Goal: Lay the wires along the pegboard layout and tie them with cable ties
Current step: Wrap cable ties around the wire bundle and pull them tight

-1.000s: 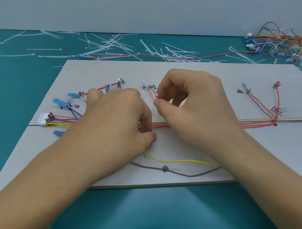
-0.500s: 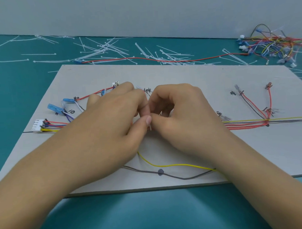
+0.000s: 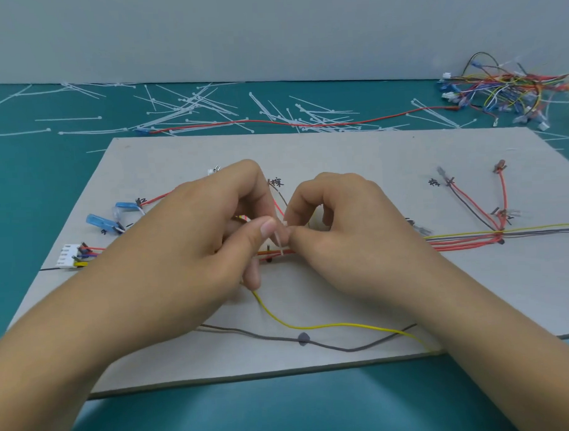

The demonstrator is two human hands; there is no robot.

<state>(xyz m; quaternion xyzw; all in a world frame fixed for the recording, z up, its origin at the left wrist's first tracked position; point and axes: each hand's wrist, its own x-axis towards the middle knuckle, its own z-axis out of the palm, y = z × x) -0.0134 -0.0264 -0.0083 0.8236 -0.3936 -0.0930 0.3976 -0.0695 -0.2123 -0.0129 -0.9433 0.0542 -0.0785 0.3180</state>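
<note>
A grey layout board (image 3: 339, 155) lies on the teal table. A bundle of red, yellow and grey wires (image 3: 464, 238) runs along its middle line. My left hand (image 3: 194, 244) and my right hand (image 3: 351, 232) meet above the bundle at the board's centre. Both pinch a thin white cable tie (image 3: 279, 241) that loops round the wires there. A white connector (image 3: 67, 256) and blue terminals (image 3: 98, 220) lie at the board's left end. A loose yellow wire (image 3: 313, 327) and a grey wire (image 3: 274, 337) sag toward the front edge.
Several loose white cable ties (image 3: 192, 109) are scattered on the table behind the board, with a long red wire (image 3: 273, 122) among them. A tangled heap of coloured wires (image 3: 511, 88) sits at the back right. A grey wall rises behind.
My hands came together at the board's centre. The left thumb and fingers rose off the bundle and now pinch the cable tie against the right fingertips.
</note>
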